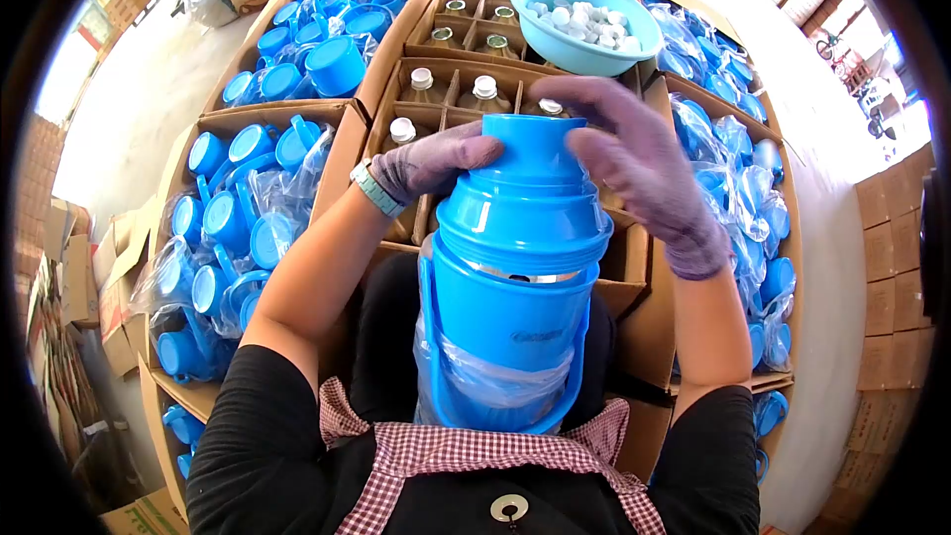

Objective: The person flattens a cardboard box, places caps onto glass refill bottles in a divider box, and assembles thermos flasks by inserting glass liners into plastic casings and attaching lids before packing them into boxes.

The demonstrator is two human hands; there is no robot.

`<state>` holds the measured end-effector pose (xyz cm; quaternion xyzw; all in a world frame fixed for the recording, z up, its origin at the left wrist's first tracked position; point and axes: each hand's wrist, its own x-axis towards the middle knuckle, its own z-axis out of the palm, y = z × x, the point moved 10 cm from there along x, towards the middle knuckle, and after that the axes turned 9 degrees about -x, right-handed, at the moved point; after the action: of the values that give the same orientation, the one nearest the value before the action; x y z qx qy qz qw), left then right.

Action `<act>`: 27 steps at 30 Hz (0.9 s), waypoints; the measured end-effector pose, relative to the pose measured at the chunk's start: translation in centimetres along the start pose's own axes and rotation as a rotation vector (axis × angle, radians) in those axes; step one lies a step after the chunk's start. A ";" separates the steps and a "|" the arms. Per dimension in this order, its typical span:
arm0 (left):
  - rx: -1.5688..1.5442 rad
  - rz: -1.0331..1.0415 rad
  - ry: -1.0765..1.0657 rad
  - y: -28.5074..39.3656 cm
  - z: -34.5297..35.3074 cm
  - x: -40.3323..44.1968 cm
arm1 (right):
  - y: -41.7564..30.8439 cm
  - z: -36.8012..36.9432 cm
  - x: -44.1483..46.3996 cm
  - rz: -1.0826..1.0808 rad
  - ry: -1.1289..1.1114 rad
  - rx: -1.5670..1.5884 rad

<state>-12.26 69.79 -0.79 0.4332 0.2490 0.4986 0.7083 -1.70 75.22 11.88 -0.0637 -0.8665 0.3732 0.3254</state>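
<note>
Centre frame: glossy blue flask, stepped top, clear film low down. Left hand grips top; right hand open, blurred.

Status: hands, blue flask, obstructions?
Left purple-gloved hand at stepped top of blue cylindrical plastic flask. Right purple-gloved hand open alongside, blurred, contact unclear. Silvery gap below top. Clear plastic film round lower body, away from hands.

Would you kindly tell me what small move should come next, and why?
Probably close the open right hand around the blue upper section and press down: the left hand is at its neck, and a gap shows in front where it meets the blue body.
</note>
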 end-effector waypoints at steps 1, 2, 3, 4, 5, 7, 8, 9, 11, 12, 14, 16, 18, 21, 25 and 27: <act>-0.013 -0.031 -0.002 0.0 -0.1 0.1 | 0.4 1.3 0.5 -0.031 -0.075 -0.092; -0.031 -0.038 -0.021 0.5 0.4 0.3 | 0.2 2.6 0.8 -0.061 -0.149 -0.184; 0.008 -0.074 -0.010 0.1 0.4 0.1 | -0.3 2.9 0.9 -0.087 -0.143 -0.229; 0.048 -0.108 -0.001 -0.2 0.5 0.0 | -1.2 3.0 1.0 -0.114 -0.135 -0.275; 0.089 -0.142 0.006 -0.4 0.3 0.0 | -2.3 2.9 1.2 -0.141 -0.126 -0.323; 0.141 -0.095 -0.012 -0.1 0.2 -0.4 | -1.7 2.2 1.3 -0.015 -0.096 -0.124; 0.092 -0.029 -0.020 -0.1 0.9 -0.7 | -0.8 1.8 1.4 0.011 -0.081 -0.048; 0.039 0.036 -0.026 0.0 1.4 -1.1 | -0.2 1.7 1.3 0.040 -0.067 0.029; 0.053 -0.025 0.048 -0.9 1.3 -2.1 | 0.1 1.8 0.8 0.088 -0.070 -0.156; 0.083 -0.065 0.100 -1.2 0.8 -2.3 | -1.3 2.1 0.4 -0.020 -0.032 -0.263; 0.164 -0.046 0.093 -0.7 1.1 -2.2 | -2.9 2.0 -0.3 -0.047 -0.001 -0.190; 0.113 -0.069 0.067 -0.4 2.2 -2.3 | -2.5 2.1 -1.0 -0.030 0.019 -0.249; -0.001 -0.064 0.078 -0.8 3.1 -2.5 | -2.4 2.7 -1.8 -0.015 -0.039 -0.361; 0.037 0.040 0.196 -0.2 3.3 -3.4 | 0.3 3.6 -3.3 0.157 -0.018 0.056; 0.185 0.029 0.459 0.4 3.5 -5.4 | 2.9 5.4 -4.6 0.218 -0.021 0.603; 0.618 -0.001 0.649 1.6 3.0 -6.1 | 4.9 6.6 -5.6 0.282 0.000 0.808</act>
<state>-13.01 63.28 1.55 0.4455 0.5958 0.5105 0.4311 -2.02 72.80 2.24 -0.0488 -0.6333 0.7236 0.2701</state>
